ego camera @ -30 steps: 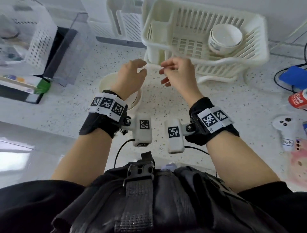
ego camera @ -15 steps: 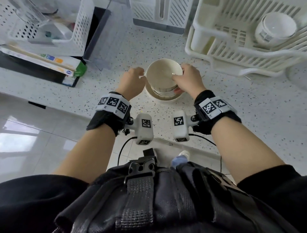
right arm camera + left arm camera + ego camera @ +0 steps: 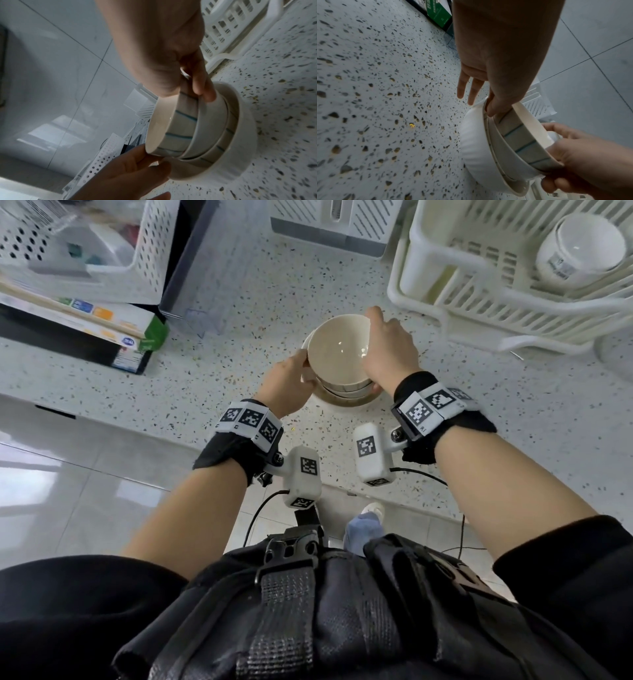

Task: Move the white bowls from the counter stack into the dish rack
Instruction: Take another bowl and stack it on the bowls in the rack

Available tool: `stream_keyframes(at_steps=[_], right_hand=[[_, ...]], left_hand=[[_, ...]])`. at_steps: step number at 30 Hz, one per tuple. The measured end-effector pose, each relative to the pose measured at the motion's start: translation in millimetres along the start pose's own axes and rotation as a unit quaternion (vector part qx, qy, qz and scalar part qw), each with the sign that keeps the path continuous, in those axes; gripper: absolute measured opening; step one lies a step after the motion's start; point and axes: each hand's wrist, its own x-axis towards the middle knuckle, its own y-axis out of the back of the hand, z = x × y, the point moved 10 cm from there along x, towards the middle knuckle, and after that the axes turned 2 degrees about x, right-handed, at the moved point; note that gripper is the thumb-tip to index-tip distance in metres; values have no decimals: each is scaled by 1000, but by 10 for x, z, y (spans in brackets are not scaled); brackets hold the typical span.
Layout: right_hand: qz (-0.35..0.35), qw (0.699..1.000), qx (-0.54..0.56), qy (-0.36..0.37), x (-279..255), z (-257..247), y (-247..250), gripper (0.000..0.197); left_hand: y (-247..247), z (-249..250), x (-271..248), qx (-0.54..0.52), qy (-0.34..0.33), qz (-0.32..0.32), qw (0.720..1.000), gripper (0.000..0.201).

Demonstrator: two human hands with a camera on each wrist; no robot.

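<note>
While the nested stack of white ceramic bowls [image 3: 342,392] sits on the speckled counter [image 3: 239,302], its top blue-striped bowl [image 3: 337,350] is pinched at the rim by the left hand [image 3: 287,386] and right hand [image 3: 388,350]. Lift-off step judged. Next: a level carry right and far to the white plastic dish rack [image 3: 513,299].

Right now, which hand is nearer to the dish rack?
Right. The right hand grips the top bowl on the stack's rack-facing side, with bare counter between it and the dish rack. The left hand holds the stack's opposite side, farther away.
</note>
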Motion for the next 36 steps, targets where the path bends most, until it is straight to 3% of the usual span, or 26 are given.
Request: stream_keyframes(at_steps=[5, 10, 13, 15, 17, 20, 25, 29, 36], right_hand=[[21, 996, -61, 55, -28, -177, 110, 48], [28, 995, -53, 79, -84, -277, 222, 44], [52, 995, 3, 83, -175, -232, 303, 46], [69, 989, 116, 56, -229, -95, 374, 49], [86, 962, 260, 9, -276, 101, 438, 51], [76, 889, 445, -76, -376, 394, 442, 53], [67, 793, 593, -122, -459, 771, 522, 64], [96, 768, 621, -124, -493, 1142, 764, 65], [186, 764, 608, -113, -472, 2006, 1341, 65]], left_hand=[[-46, 11, -12, -30, -16, -6, 999, 41], [-42, 28, -8, -46, -17, 3, 999, 46], [-54, 31, -3, -45, -15, 3, 999, 45], [-57, 34, 3, -49, -8, 5, 999, 42], [-32, 48, 3, -61, 6, 15, 998, 41], [70, 166, -6, -60, 7, 51, 997, 37], [226, 522, 21, -47, -22, 104, 993, 44], [135, 1055, 130, -33, -78, 98, 991, 41], [-289, 2225, 403, -28, -165, 83, 982, 37]])
